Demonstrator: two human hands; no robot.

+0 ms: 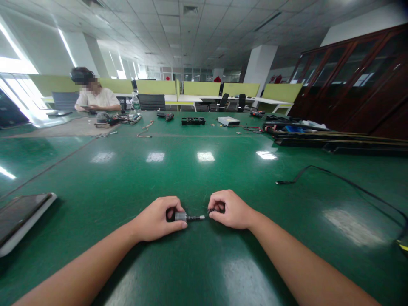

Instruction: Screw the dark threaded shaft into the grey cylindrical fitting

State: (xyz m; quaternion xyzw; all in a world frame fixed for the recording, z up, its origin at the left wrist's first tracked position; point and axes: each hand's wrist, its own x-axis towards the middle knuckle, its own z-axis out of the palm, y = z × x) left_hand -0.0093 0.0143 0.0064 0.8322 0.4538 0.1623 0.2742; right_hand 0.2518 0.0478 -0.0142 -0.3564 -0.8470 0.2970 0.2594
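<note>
My left hand (pixel 164 217) is closed round a small grey cylinder with a dark shaft (pixel 180 216); it looks like a small motor. The shaft lies level and points right, ending in a bright silver tip. Just beyond that tip, my right hand (pixel 230 209) pinches a small dark ridged piece (pixel 211 211) between thumb and fingers. Its exact kind is too small to make out, and the fingers cover part of it. A narrow gap separates the silver tip from the ridged piece. Both hands are low over the green tabletop (pixel 204 180).
A tablet-like device (pixel 22 212) lies at the left edge. On the right runs a black cable (pixel 344 176). Along the far side are a power drill (pixel 165 115), a black tray-like part (pixel 193 121), a silver box (pixel 228 121) and black rails (pixel 334 140). Another person (pixel 95 97) sits far left.
</note>
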